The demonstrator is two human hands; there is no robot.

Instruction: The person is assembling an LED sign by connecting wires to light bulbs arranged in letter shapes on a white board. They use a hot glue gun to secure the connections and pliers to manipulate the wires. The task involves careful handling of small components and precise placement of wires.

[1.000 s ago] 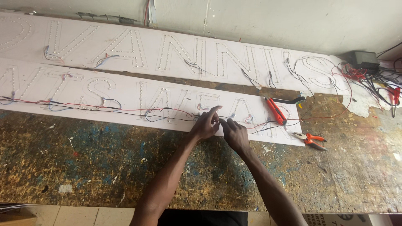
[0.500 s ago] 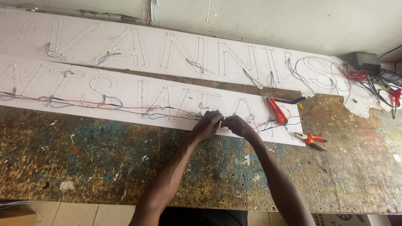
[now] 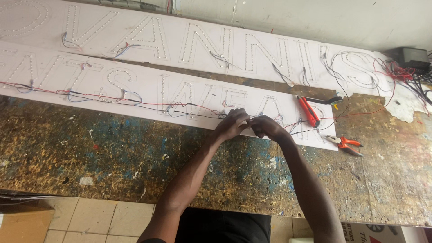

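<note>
hands (image 3: 249, 123) now closer, pinching wires (image 3: 216, 114).

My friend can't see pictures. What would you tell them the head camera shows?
Two bare hands, left hand and right hand, meet over thin wires on a long white sign board dotted with letter outlines. It lies on a paint-stained wooden bench, with a red cutter and orange pliers nearby.

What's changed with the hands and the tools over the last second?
Both hands, left hand and right hand, have closed in fingertip to fingertip over the wires at the near panel edge. The red cutter and orange pliers stayed put.
</note>
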